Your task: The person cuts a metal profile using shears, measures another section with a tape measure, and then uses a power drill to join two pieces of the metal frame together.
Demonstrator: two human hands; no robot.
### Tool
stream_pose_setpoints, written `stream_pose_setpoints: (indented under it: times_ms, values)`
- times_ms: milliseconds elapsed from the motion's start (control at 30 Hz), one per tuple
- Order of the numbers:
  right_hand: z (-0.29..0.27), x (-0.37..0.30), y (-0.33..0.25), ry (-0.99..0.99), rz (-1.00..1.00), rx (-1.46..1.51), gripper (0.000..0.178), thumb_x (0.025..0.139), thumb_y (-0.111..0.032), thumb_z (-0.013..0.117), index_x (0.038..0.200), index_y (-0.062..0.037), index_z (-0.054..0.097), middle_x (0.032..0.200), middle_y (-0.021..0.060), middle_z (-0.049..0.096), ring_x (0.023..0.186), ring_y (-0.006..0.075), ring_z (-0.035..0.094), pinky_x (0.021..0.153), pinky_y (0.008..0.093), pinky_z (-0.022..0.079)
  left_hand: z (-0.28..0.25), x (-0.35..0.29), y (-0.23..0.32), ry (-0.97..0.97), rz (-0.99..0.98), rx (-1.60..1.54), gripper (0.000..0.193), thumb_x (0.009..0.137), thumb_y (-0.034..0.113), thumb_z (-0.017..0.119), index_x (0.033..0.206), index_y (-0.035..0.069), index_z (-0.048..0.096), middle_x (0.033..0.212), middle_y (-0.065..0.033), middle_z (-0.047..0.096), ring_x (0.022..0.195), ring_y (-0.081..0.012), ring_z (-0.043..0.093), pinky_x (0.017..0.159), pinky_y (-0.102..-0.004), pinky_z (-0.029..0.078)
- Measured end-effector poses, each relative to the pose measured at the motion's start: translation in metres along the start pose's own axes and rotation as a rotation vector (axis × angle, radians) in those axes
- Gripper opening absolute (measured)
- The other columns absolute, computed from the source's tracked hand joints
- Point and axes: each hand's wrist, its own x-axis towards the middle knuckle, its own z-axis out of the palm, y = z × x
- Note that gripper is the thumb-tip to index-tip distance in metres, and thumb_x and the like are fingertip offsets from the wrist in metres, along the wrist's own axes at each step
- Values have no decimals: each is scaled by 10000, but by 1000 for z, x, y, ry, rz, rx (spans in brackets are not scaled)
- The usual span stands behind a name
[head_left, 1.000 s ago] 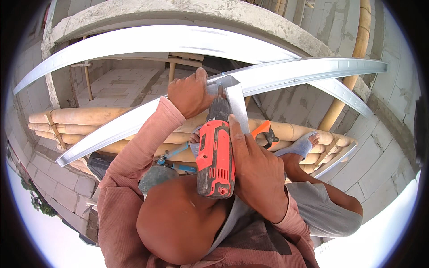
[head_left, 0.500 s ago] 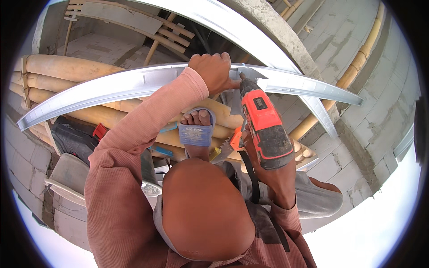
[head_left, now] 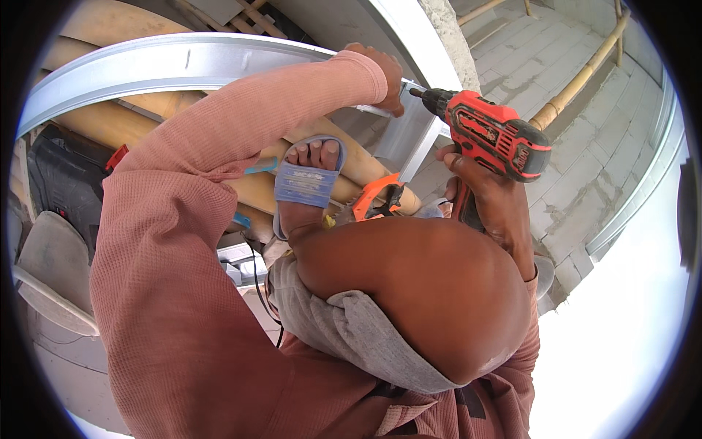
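Observation:
My left hand (head_left: 382, 77) is closed over the edge of a long silvery metal channel (head_left: 205, 60), near where it meets other metal profiles. Below those fingers a metal piece (head_left: 409, 126) slants down. My right hand (head_left: 486, 183) grips a red and black cordless drill (head_left: 482, 132) by its handle, with a finger near the trigger. The drill lies tilted, its dark tip pointing left at the joint, close to my left thumb. Whether the tip touches the metal I cannot tell. Another wide metal profile (head_left: 420, 40) crosses behind the joint.
Thick bamboo poles (head_left: 110, 135) lie beneath the channel, under my sandaled foot (head_left: 311, 183). A handsaw with an orange handle (head_left: 376, 196) rests beside the foot. At left are a black case (head_left: 62, 175) and a grey bucket-like container (head_left: 58, 267). A block surface (head_left: 596, 139) and bamboo pole (head_left: 581, 73) are at right.
The view has shifted, and my bent knee now leans right. The drill has swung from pointing upward to pointing left, staying near the joint. My left hand still holds the channel.

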Motion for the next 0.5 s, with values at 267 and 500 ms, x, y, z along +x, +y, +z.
stream_pose_setpoints:
  times_ms: [267, 500]
  values:
    - [-5, 4, 3, -25, 15, -56, 153, 870, -125, 703, 952, -4, 658, 730, 51, 641, 586, 131, 608, 548, 310, 474, 0, 2, 0, -40, -49, 6, 626, 860, 601, 680, 1282, 142, 736, 1221, -85, 749, 1119, -312, 721, 1001, -499, 536]
    - [-8, 5, 6, -58, 39, -74, 166, 873, -134, 707, 955, 2, 660, 736, 52, 649, 584, 132, 613, 549, 311, 480, 0, 2, 0, -46, -28, -9, 891, 785, 693, 728, 1335, 0, 622, 1265, -189, 717, 1178, -347, 694, 1043, -468, 511]
